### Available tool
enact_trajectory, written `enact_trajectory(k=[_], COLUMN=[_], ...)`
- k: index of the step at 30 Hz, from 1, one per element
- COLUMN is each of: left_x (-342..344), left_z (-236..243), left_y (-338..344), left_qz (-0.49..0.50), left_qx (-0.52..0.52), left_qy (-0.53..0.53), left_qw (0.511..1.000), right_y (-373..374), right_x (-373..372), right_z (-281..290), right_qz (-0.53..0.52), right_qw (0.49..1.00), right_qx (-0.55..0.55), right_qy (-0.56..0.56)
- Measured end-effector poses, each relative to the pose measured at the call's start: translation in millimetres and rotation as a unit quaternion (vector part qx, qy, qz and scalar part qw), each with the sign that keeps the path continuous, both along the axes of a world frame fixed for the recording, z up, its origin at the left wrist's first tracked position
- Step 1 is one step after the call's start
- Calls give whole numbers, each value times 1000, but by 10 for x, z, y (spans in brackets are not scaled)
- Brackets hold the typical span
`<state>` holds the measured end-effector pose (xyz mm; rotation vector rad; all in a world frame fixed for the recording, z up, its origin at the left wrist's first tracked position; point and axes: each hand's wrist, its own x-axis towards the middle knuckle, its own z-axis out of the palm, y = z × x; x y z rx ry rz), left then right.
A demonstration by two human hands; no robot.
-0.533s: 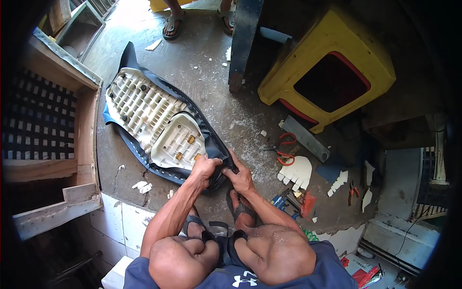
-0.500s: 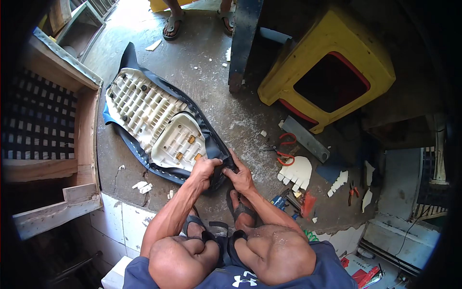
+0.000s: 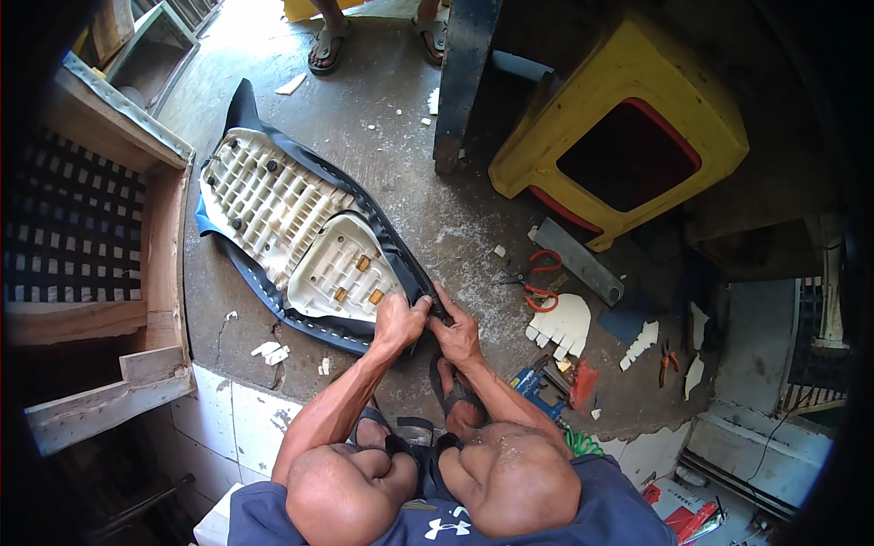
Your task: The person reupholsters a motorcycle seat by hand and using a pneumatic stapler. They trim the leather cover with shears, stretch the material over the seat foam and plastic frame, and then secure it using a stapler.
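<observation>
A motorcycle seat lies upside down on the floor in front of me, its ribbed cream plastic base (image 3: 287,205) facing up. The black seat cover (image 3: 387,232) is folded over the rim, and a row of staples shows along its edge. At the seat's near right end my left hand (image 3: 399,323) is closed on the cover, thumb toward the edge. Right beside it, my right hand (image 3: 457,335) pinches the same fold from the outer side. The fingertips of both hands are partly hidden by the cover.
To the right lie red-handled scissors (image 3: 539,282), a metal bar (image 3: 578,262), foam scraps (image 3: 560,326), a blue staple gun (image 3: 535,387) and orange-handled pliers (image 3: 669,362). A yellow plastic stool (image 3: 628,196) stands beyond. Wooden framing (image 3: 164,255) borders the left. Another person's sandalled feet (image 3: 328,47) are at the far side.
My left hand has shifted slightly right along the cover's edge, its fist turned more over the fold. The right hand has moved slightly right and down. The seat has barely moved.
</observation>
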<state>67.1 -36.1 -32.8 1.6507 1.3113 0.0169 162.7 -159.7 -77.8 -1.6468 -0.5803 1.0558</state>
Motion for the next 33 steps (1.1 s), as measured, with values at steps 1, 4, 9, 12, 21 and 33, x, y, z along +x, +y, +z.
enact_trajectory(k=[1, 4, 9, 12, 21, 33], left_x=[-22, 27, 12, -36, -228, -127], left_z=[-18, -34, -5, -74, -194, -368], left_y=[-13, -46, 1, -80, -159, -78], left_qz=[-1, -18, -47, -72, -16, -74], left_qx=[20, 92, 114, 231, 207, 257], left_qy=[-4, 15, 5, -22, -114, -54], left_qw=[1000, 995, 992, 970, 972, 962], right_y=[9, -34, -12, 66, 1035, 1145], right_x=[-21, -11, 143, 440, 440, 334], right_z=[4, -189, -99, -122, -649, 332], right_qz=[-7, -23, 38, 96, 134, 201], right_qw=[1000, 998, 999, 986, 923, 953], right_qx=[-9, 32, -11, 46, -51, -116], right_qy=[4, -52, -22, 126, 356, -196])
